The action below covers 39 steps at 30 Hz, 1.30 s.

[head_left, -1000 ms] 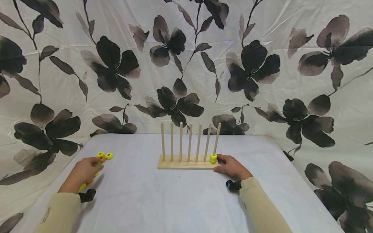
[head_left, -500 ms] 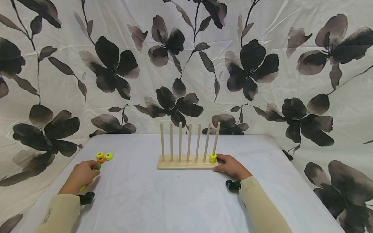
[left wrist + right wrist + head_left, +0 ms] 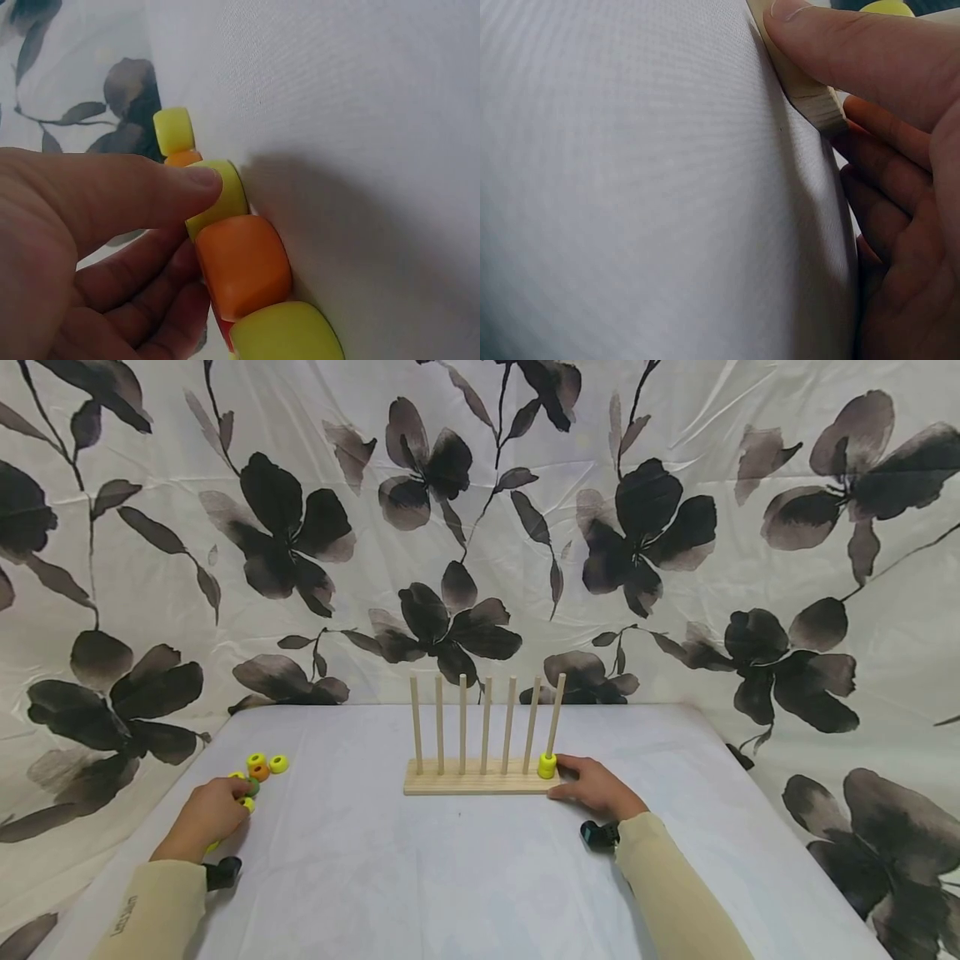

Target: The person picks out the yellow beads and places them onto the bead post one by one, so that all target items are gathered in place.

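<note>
My left hand (image 3: 208, 814) is at a cluster of loose beads on the left of the table. In the left wrist view its thumb lies over a yellow bead (image 3: 234, 196), with the fingers curled behind. An orange bead (image 3: 244, 264) and another yellow bead (image 3: 291, 334) sit right beside it. My right hand (image 3: 597, 787) grips the right end of a wooden peg rack (image 3: 472, 783), thumb on the front edge and fingers behind. Yellow beads (image 3: 547, 766) are stacked on the rack's rightmost peg; the other upright pegs are bare.
Beyond the left hand lie more beads: a green bead (image 3: 253, 787), an orange bead (image 3: 258, 772) and a yellow bead (image 3: 279, 764). A white cloth covers the table (image 3: 420, 877). Behind it hangs a floral curtain (image 3: 525, 568).
My left hand has drawn slightly back and left among the beads, uncovering a few yellow ones by its fingertips. The right hand stays on the rack.
</note>
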Motion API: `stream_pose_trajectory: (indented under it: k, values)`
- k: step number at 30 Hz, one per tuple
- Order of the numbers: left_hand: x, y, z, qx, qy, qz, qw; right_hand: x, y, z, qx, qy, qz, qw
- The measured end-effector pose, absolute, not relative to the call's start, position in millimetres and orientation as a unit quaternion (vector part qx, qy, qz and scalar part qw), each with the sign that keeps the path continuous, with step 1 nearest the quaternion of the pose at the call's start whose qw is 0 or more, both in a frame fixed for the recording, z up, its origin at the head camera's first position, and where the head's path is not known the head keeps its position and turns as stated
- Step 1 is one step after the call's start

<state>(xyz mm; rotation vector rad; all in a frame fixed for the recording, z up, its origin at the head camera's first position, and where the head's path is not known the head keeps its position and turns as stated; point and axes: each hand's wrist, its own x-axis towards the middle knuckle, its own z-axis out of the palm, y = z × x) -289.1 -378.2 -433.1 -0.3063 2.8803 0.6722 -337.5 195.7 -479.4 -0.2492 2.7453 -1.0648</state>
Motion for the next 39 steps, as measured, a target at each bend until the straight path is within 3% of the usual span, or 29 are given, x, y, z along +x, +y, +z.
stream_pose_trajectory:
  k: [25, 39]
  values:
    - [-290.5, -373.5, -426.0, -0.087, 0.963, 0.238, 0.087, -337.7, 195.6, -480.9, -0.086, 0.926, -0.358, 0.085]
    - [-290.2, -356.6, -414.8, -0.051, 0.964, 0.254, 0.06, -338.1, 195.9, -481.3, -0.082, 0.925, -0.361, 0.087]
